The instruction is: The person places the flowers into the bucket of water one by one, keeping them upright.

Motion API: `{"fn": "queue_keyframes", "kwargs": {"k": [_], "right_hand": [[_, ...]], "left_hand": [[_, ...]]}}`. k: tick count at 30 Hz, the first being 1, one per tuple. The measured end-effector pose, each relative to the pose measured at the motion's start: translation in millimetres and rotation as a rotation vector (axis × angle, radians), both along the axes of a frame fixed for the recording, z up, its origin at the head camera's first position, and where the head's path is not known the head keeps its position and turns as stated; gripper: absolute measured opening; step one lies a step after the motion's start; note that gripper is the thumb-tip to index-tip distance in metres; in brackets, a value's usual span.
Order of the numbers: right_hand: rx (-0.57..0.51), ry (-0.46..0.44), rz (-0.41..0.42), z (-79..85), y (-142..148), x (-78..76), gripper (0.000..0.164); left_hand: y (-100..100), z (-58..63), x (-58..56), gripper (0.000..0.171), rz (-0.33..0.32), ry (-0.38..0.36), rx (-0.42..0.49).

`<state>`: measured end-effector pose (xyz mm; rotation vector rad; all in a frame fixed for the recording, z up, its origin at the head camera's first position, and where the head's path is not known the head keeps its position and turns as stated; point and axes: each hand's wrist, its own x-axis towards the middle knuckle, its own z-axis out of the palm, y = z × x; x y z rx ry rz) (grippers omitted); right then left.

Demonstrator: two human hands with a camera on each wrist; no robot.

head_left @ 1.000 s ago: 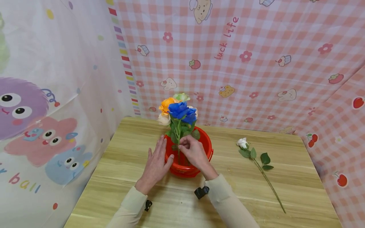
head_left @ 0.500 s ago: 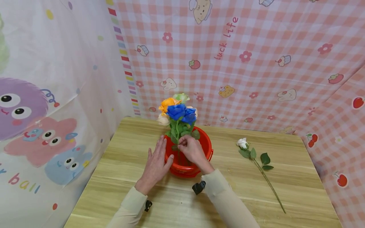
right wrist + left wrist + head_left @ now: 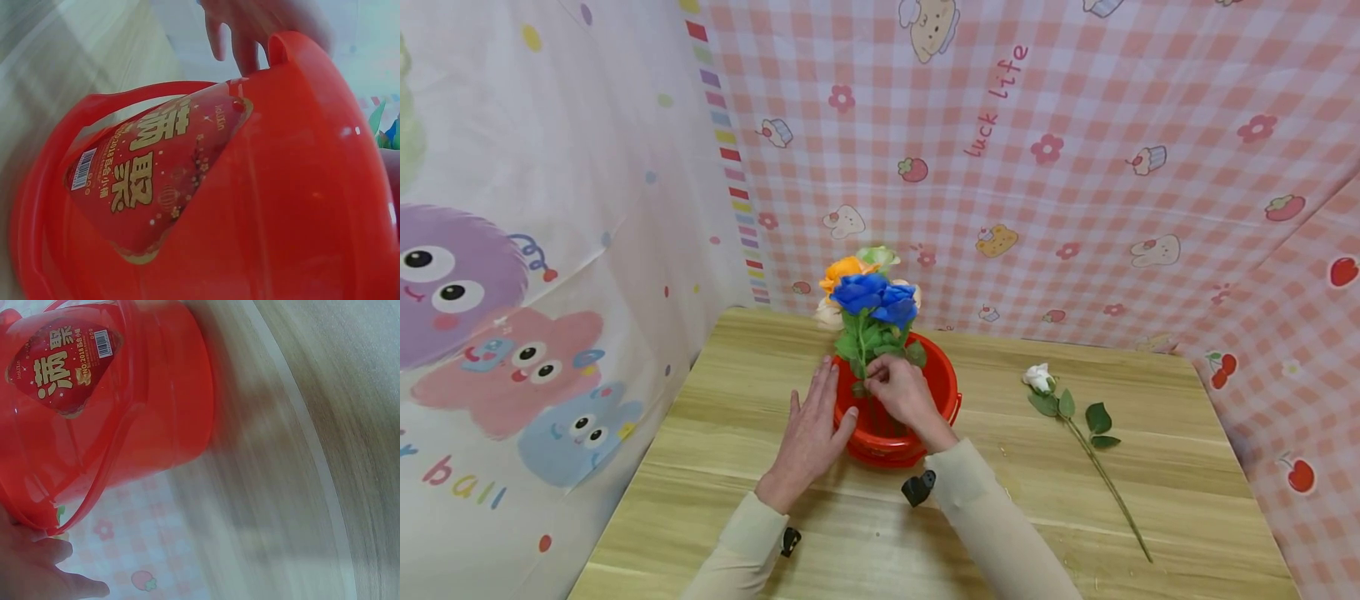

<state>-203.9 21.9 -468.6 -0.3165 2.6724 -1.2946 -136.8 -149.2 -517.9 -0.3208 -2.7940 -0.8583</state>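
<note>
A red plastic bucket [image 3: 887, 454] stands on the table, holding several artificial flowers. My right hand [image 3: 906, 396] reaches over its near rim and pinches the green stem of a blue rose [image 3: 859, 293] between thumb and fingers. Behind that bloom are another blue flower [image 3: 897, 306], an orange one [image 3: 842, 272], a cream one [image 3: 829, 314] and a pale green one [image 3: 880, 256]. My left hand [image 3: 805, 433] rests against the bucket's left side, fingers extended. In the left wrist view, the left hand [image 3: 31, 565] is beside the bucket's rim. The stems' lower ends are hidden inside the bucket.
A white rose [image 3: 1037, 377] with a long leafy stem lies on the wooden table [image 3: 1165, 417] to the right. Pink checked cloth [image 3: 1075, 200] hangs behind the table, and a white printed cloth [image 3: 647, 250] hangs at the left. The bucket's red handle [image 3: 100, 109] hangs down its front.
The blue rose in my right hand has shifted left and slightly down, in front of the orange flower. My right wrist has moved slightly left; the left hand has stayed in place.
</note>
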Motion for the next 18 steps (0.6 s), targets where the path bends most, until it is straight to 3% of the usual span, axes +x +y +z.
{"fn": "queue_keyframes", "kwargs": {"k": [12, 18], "right_hand": [[-0.103, -0.004, 0.011, 13.5, 18, 18.4, 0.022], [-0.184, 0.065, -0.020, 18.3, 33, 28.8, 0.025]], "left_hand": [[1, -0.2, 0.6, 0.072, -0.003, 0.018, 0.003], [1, -1.0, 0.9, 0.072, -0.006, 0.019, 0.009]]}}
